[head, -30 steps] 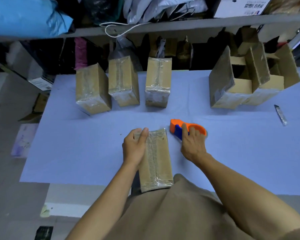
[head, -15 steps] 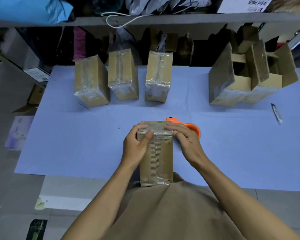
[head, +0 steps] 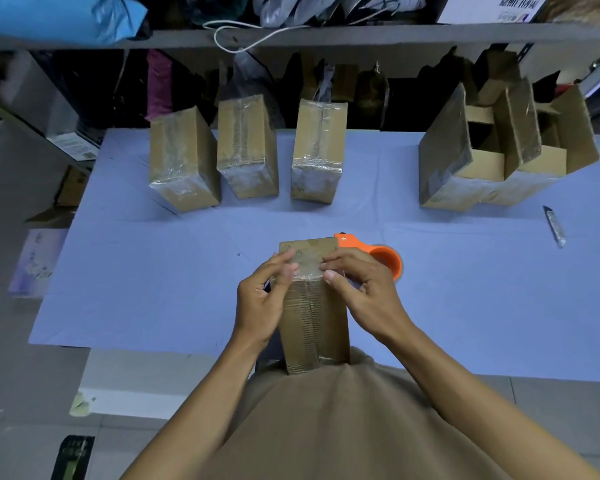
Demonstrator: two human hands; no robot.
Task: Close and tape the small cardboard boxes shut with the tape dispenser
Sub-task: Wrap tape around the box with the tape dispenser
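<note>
Both hands, left hand (head: 262, 303) and right hand (head: 362, 292), fingers curled gripping taped cardboard box (head: 314, 317) at surface (head: 153, 271) near edge, orange tape dispenser (head: 378, 254) touching box at 1 o'clock, box writing unreadable, open boxes (head: 499, 154) at 2 o'clock, contents unseen.

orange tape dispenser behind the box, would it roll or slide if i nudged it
The orange tape dispenser lies flat on its side on the blue table cover, so it would probably slide, not roll. It looks like stiff plastic, likely light enough for one hand. The cardboard box held by the left hand and right hand would likely block a push toward you.
</note>
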